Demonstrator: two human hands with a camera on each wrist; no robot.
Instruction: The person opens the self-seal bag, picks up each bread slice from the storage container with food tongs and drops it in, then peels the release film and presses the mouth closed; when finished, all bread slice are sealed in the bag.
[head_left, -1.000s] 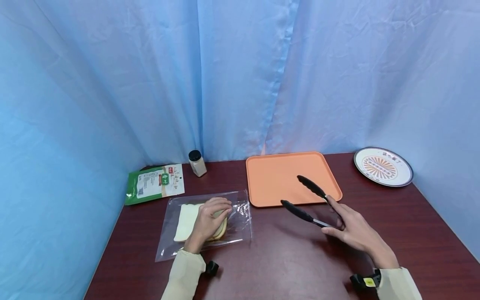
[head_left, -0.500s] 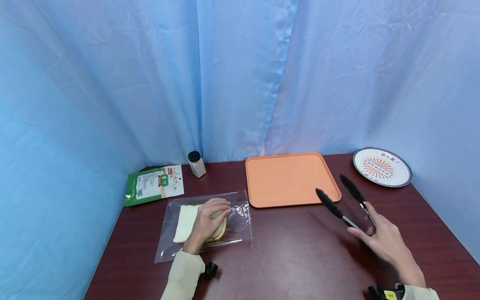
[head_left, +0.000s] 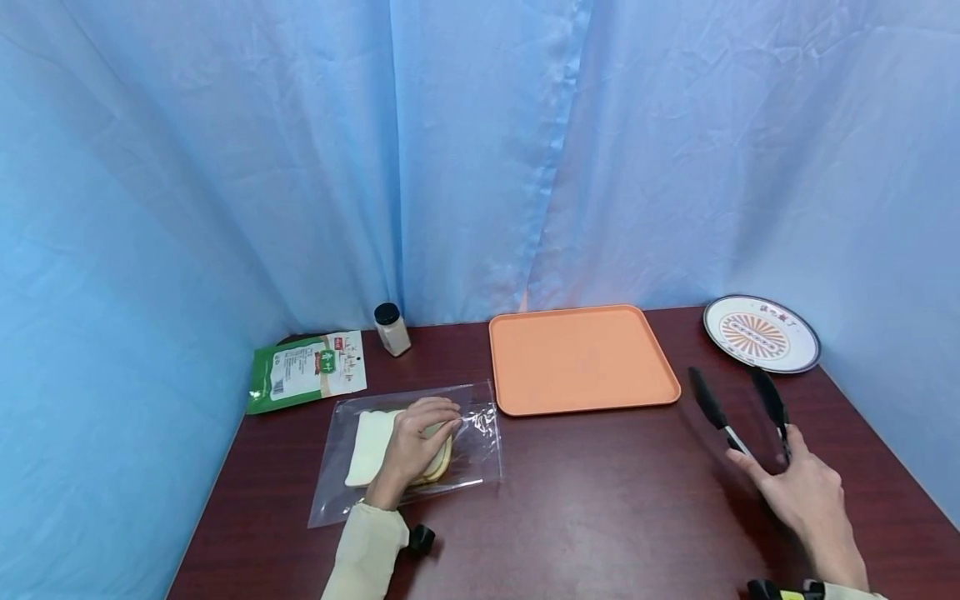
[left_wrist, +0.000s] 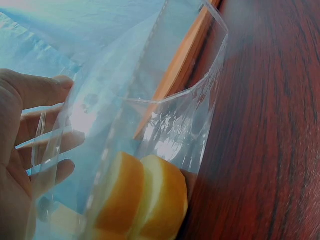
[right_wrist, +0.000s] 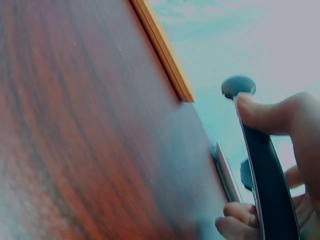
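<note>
My left hand [head_left: 416, 446] pinches the upper layer of a clear plastic bag [head_left: 330, 492] at the left, lifting its mouth open. Slices of white bread [head_left: 371, 446] lie inside; the left wrist view shows the brown crusts of two bread slices [left_wrist: 165, 195] behind the film. On the right, my right hand [head_left: 806, 492] grips a pair of tongs [head_left: 707, 398] with black heads and metal arms. The heads stand spread apart with nothing between them, in front of the white plate. In the right wrist view the thumb presses along one arm of the tongs [right_wrist: 267, 180].
An orange tray [head_left: 585, 358] lies at the back middle. The patterned plate [head_left: 757, 333] is at the back right. A black-capped bottle [head_left: 392, 329] and a green and white packet [head_left: 307, 371] are at the back left. Blue curtains [head_left: 480, 167] hang behind the table.
My right hand has carried the tongs rightward from over the tray's front edge to near the plate, turning them to point more straight ahead. My left hand has stayed on the bag.
</note>
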